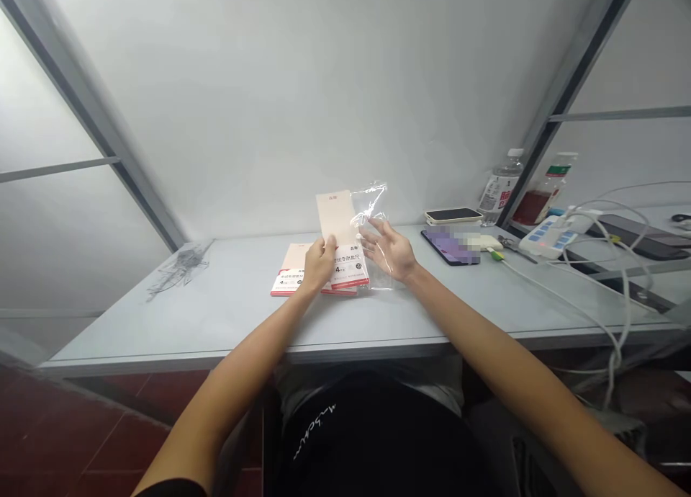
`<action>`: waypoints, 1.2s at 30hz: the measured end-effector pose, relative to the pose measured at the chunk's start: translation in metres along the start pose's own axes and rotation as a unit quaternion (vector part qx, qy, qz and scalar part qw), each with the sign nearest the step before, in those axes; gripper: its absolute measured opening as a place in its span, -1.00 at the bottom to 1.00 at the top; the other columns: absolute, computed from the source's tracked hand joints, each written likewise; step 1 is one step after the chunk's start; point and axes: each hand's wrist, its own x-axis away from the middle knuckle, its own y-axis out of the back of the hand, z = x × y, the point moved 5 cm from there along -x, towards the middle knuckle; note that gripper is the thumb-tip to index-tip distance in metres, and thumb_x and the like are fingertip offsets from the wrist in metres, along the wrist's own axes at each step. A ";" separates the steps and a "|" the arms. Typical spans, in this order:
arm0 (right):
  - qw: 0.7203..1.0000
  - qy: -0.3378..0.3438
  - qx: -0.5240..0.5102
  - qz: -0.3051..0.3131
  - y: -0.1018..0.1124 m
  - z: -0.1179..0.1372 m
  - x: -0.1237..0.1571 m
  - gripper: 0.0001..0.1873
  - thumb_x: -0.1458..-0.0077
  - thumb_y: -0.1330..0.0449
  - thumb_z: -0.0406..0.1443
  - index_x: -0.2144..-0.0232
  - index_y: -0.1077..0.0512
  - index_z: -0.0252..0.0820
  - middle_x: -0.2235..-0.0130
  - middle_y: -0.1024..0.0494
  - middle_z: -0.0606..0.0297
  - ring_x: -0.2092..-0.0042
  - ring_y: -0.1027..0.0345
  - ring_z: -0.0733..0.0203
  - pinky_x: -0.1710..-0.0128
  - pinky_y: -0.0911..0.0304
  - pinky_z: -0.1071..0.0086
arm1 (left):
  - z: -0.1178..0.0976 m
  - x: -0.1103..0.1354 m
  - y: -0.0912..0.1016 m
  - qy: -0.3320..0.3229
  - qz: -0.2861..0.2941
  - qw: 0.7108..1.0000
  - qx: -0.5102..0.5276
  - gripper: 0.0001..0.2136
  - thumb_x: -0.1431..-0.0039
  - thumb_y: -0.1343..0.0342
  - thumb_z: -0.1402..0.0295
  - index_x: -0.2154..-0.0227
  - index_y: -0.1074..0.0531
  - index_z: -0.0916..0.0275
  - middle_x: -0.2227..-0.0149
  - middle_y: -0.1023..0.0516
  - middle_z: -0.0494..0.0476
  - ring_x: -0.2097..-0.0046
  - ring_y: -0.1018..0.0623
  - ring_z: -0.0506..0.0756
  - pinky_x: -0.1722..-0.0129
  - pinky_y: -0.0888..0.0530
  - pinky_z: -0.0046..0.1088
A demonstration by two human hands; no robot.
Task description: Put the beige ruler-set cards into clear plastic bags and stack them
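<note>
My left hand [320, 261] is closed on a ruler set packet [350, 265], a pale pink card with a white and red label, held tilted up above the desk. A clear plastic bag [376, 202] stands out along the packet's right side. At that bag is my right hand [393, 251], its fingers spread and partly overlapped by the shiny film; whether they are inside or behind it I cannot tell. More ruler set packets [286, 282] of the same look lie on the desk under and left of my left hand.
On the white desk [216, 324], a crumpled dark transparent film [182, 266] lies at left. To the right are a purple-screened phone [448, 246], another phone [453, 215], a bottle [501, 187], and a power strip [551, 236] with tangled white cables [620, 295].
</note>
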 end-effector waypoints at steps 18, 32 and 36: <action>0.999 0.039 0.007 0.000 0.005 0.005 0.000 -0.55 -0.18 0.21 -0.08 -0.06 -0.17 0.05 0.03 -0.44 0.32 0.10 -0.36 0.22 0.01 -0.17 0.21 | -0.010 -0.001 -0.002 -0.039 0.052 0.997 -0.042 -0.63 -0.13 0.15 0.13 0.70 -0.06 0.21 0.66 -0.10 -0.04 0.59 -0.17 -0.04 0.59 -0.14 -0.50; 0.993 -0.057 0.100 0.007 0.002 -0.010 0.001 -0.61 -0.10 0.03 -0.05 0.19 -0.40 -0.15 0.28 -0.55 0.23 0.25 -0.40 0.14 0.31 -0.30 0.32 | -0.014 0.005 -0.003 -0.061 0.081 0.993 -0.061 -0.62 -0.13 0.15 0.06 0.65 -0.05 0.22 0.63 -0.11 -0.05 0.55 -0.16 -0.04 0.55 -0.10 -0.50; 0.989 -0.071 0.130 -0.024 0.006 -0.018 -0.001 -0.71 -0.05 -0.09 -0.11 0.30 -0.44 -0.18 0.32 -0.54 0.25 0.31 -0.39 0.21 0.38 -0.29 0.41 | -0.017 0.008 -0.005 -0.071 0.094 0.991 -0.058 -0.64 -0.15 0.18 0.07 0.59 -0.17 0.22 0.60 -0.22 -0.03 0.52 -0.24 -0.03 0.51 -0.17 -0.50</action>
